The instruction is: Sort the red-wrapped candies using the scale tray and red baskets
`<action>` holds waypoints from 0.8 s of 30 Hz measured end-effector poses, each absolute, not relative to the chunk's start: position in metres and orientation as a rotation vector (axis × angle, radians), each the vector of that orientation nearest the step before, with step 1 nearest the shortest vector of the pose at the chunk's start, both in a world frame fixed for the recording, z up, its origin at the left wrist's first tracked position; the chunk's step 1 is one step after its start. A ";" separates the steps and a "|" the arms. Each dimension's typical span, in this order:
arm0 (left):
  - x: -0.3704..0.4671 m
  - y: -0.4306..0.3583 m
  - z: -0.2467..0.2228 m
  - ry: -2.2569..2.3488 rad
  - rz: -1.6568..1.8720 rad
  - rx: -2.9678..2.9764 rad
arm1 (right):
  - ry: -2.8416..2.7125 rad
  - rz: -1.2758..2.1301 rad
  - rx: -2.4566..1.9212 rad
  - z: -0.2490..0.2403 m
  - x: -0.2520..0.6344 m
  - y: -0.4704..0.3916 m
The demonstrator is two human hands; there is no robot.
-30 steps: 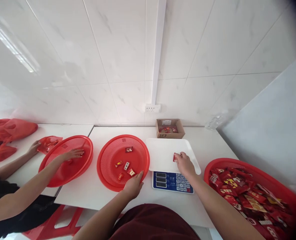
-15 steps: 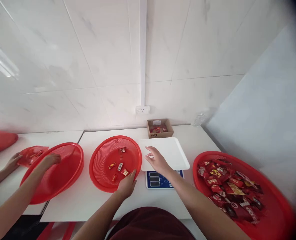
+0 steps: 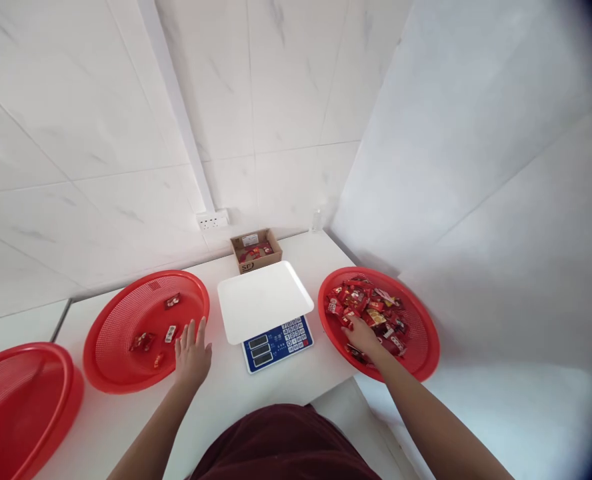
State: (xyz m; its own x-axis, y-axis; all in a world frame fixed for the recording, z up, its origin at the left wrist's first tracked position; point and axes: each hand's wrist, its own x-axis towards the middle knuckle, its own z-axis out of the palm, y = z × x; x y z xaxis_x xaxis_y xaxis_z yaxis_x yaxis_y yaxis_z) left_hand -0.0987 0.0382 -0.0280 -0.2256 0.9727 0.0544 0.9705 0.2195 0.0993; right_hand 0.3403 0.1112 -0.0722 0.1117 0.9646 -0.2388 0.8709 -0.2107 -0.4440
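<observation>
My left hand [image 3: 193,353] is open, its fingers spread at the near right rim of a red mesh basket [image 3: 103,357]. A few small wrapped snacks lie inside that basket, including a dark red packet [image 3: 143,342] and a white-faced piece [image 3: 171,333]. My right hand [image 3: 363,338] reaches into the right-hand red basket [image 3: 429,357], which holds a heap of mostly red snack packets [image 3: 376,310]. Its fingers are closed at a red snack packet [image 3: 346,318] on the heap's left side; the fingertips are partly hidden.
Between the baskets stands a scale [image 3: 276,343] with a bare white tray [image 3: 265,300]. Behind it is a cardboard box [image 3: 257,252] with red packets. Another red basket [image 3: 71,400] is at far left. A wall [image 3: 476,280] bounds the right side.
The view has turned right. My right hand has gone from above the scale tray into the right basket. My left hand has come off the basket rim and spread its fingers.
</observation>
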 end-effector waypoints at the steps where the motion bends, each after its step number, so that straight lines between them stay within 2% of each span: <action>1: -0.090 0.036 -0.031 2.388 0.247 2.007 | -1.863 0.705 -2.189 -0.076 0.343 0.111; 7: -0.031 0.013 -0.051 1.996 0.587 2.216 | -1.971 0.614 -2.187 -0.078 0.319 0.137; 11: -0.014 -0.003 -0.057 1.888 0.568 2.192 | -2.058 0.663 -2.305 -0.075 0.310 0.145; 18: -0.023 -0.007 -0.058 1.947 0.569 2.016 | -2.360 0.912 -2.029 -0.067 0.339 0.111; 24: -0.001 0.007 -0.052 1.889 0.592 1.991 | -2.039 0.685 -2.102 -0.072 0.364 0.116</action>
State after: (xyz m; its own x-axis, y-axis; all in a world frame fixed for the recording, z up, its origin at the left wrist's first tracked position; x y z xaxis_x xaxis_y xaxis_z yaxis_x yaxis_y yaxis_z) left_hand -0.0010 0.0073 -0.0525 0.0335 0.9970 0.0699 0.8587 -0.0645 0.5084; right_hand 0.3639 0.1159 -0.0720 -0.0185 0.9739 -0.2263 0.9128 -0.0759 -0.4013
